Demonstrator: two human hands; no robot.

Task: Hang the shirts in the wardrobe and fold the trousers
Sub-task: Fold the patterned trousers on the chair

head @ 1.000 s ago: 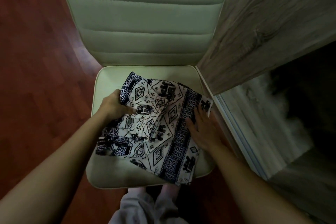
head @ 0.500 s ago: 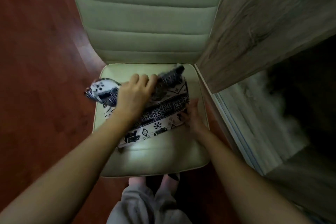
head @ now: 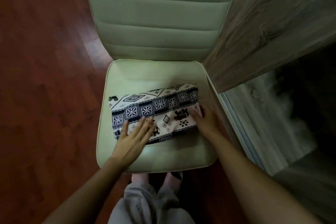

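Observation:
The black-and-white patterned trousers [head: 160, 107] lie folded into a compact rectangle on the cream chair seat [head: 154, 71]. My left hand [head: 135, 135] rests flat on the near left corner of the bundle, fingers spread. On the near right end my right hand [head: 205, 120] also presses flat, fingers apart. Neither hand grips the fabric.
The chair's padded backrest [head: 160, 14] rises behind the seat. A grey wood-grain wardrobe door [head: 272, 14] stands close on the right, with the dark wardrobe interior [head: 309, 87] beyond it. Red-brown wooden floor [head: 45, 78] lies to the left. My legs and feet [head: 154, 196] are below the seat.
The trousers went from a loose spread to a folded rectangle. My left hand carried one end over, let go, and now lies flat on the bundle; my right hand stayed at the right end.

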